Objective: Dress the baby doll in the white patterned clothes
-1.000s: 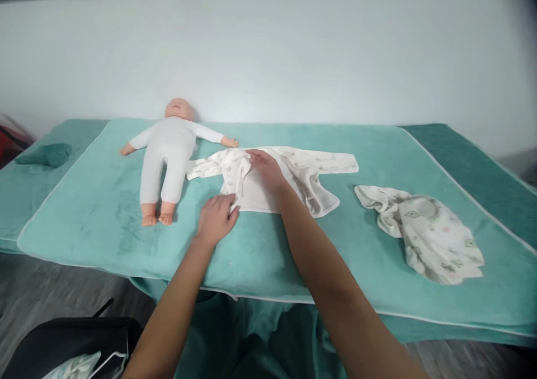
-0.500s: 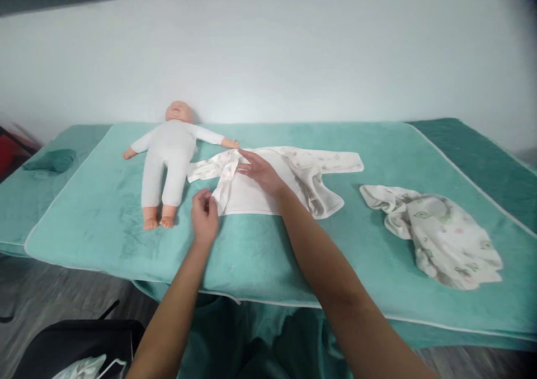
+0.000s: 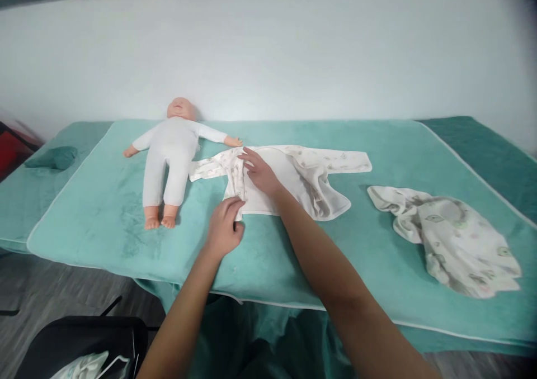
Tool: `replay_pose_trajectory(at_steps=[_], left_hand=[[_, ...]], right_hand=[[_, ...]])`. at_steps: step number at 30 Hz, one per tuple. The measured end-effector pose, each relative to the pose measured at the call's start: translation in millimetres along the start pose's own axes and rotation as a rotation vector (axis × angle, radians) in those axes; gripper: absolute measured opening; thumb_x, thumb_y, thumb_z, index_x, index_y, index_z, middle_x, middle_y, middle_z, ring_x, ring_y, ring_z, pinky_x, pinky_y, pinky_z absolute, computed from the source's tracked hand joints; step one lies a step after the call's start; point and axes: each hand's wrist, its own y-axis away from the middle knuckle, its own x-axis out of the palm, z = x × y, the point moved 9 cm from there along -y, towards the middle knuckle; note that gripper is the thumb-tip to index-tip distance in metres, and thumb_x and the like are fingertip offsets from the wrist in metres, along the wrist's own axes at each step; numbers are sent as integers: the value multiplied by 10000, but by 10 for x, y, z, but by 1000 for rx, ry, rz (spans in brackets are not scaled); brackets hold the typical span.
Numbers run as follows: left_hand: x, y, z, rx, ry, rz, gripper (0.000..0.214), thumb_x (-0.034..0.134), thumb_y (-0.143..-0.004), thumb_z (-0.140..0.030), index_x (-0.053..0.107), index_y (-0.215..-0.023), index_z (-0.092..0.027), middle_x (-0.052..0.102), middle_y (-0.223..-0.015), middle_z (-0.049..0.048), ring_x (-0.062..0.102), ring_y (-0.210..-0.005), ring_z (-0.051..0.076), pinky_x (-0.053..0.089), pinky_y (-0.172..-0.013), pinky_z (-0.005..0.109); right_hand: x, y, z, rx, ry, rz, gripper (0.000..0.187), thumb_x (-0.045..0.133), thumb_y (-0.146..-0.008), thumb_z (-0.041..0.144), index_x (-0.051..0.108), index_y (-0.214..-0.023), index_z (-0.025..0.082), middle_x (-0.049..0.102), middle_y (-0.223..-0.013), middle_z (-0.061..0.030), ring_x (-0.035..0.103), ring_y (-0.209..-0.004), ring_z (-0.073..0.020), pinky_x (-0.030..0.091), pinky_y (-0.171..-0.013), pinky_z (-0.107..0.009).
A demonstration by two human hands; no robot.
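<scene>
- Take the middle of the white printed shirt (image 3: 268, 197) as your clock centre, twelve toward the wall (image 3: 268, 49); the shirt lies flat on the green bed cover (image 3: 293, 273), right in front of you.
- Your left hand (image 3: 226, 225) is at between seven and eight o'clock, at the lower edge of the shirt's printed front panel (image 3: 236, 180). Its fingers are pressed together and bent, the thumb apart below them; you cannot tell here whether they pinch the cloth.
- Your right hand (image 3: 260, 169) is over the shirt, fingers spread and pointing to ten o'clock, by the top of that panel; contact is hard to tell.
- One sleeve runs toward nine o'clock, its cuff just beside the doll's leg; the other stretches toward two.
- The doll (image 3: 170, 144) lies on its back at ten o'clock, arms out, one hand just beside the shirt's shoulder.
- Between three and four o'clock, well apart, lies a crumpled printed garment (image 3: 457, 236).
- At eight o'clock, below the bed, stands a black chair (image 3: 84, 337) bearing printed cloth (image 3: 81, 366).
</scene>
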Motion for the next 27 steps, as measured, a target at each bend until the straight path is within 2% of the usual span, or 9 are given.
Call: replay_pose_trajectory(at_steps=[2, 4, 8, 10, 14, 18, 20, 22, 27], left_hand=[[-39, 27, 46, -48, -9, -60, 519, 503, -812, -14, 590, -1293, -188, 642, -1305, 131, 598, -1248, 251, 504, -1084, 438], [-72, 43, 107, -102, -24, -110, 375, 510, -903, -81, 619, -1244, -190, 669, -1232, 127, 620, -1183, 249, 521, -1032, 428], [-134, 54, 175, -170, -77, -173, 207, 491, -1008, -235, 666, -1110, -192, 700, -1026, 100, 648, -997, 241, 524, -891, 392], [-180, 61, 169, -179, -90, -209, 236, 453, -1031, -262, 675, -1062, -188, 692, -962, 92, 642, -938, 231, 513, -854, 375], [-234, 83, 161, -188, -49, -256, 277, 418, -1047, -282, 676, -1047, -183, 675, -901, 79, 635, -877, 212, 510, -795, 342], [-179, 91, 184, -197, -42, -234, 278, 440, -1041, -325, 674, -1078, -180, 727, -916, 80, 679, -847, 197, 524, -776, 325], [-139, 97, 218, -228, -43, -213, 299, 448, -1045, -362, 676, -1089, -175, 746, -897, 77, 694, -806, 189, 524, -756, 314], [-123, 109, 255, -272, -42, -207, 325, 447, -1051, -396, 676, -1090, -170, 742, -835, 63, 688, -742, 182, 514, -722, 306], [-134, 152, 337, -377, -38, -224, 340, 452, -1050, -447, 657, -1070, -177, 723, -801, 52, 669, -689, 186, 484, -658, 303]], right_hand=[[-55, -40, -127, 79, 117, -112, 475, 538, -842, 240, 644, -1305, 250, 518, -1520, -109, 569, -1348, -243, 534, -1097, -446], [-101, -71, -225, 155, 168, -177, 517, 549, -820, 229, 622, -1331, 240, 662, -1276, -90, 673, -1097, -226, 570, -1015, -454], [-155, -108, -275, 240, 145, -203, 487, 582, -887, 407, 606, -1350, 257, 705, -932, -1, 684, -905, -207, 565, -961, -427], [-159, -120, -266, 277, 155, -207, 514, 667, -837, 458, 641, -1309, 256, 715, -957, -11, 680, -944, -228, 544, -982, -433], [-112, -201, -252, 303, 173, -212, 415, 744, -706, 320, 733, -1116, 258, 738, -1113, -43, 671, -1029, -277, 533, -995, -463], [-109, -253, -302, 335, 101, -247, 327, 650, -688, 248, 742, -1003, 249, 743, -896, -19, 660, -742, -232, 580, -798, -431], [-148, -231, -297, 336, 66, -280, 316, 602, -713, 259, 735, -999, 246, 726, -838, -11, 640, -688, -214, 577, -746, -405], [-188, -197, -260, 313, -5, -306, 321, 579, -756, 301, 721, -1037, 240, 735, -886, -18, 664, -740, -215, 580, -749, -386], [-163, -179, -145, 219, -313, -294, 383, 679, -756, 406, 673, -1099, 235, 741, -1206, -58, 691, -1098, -263, 592, -908, -402]])
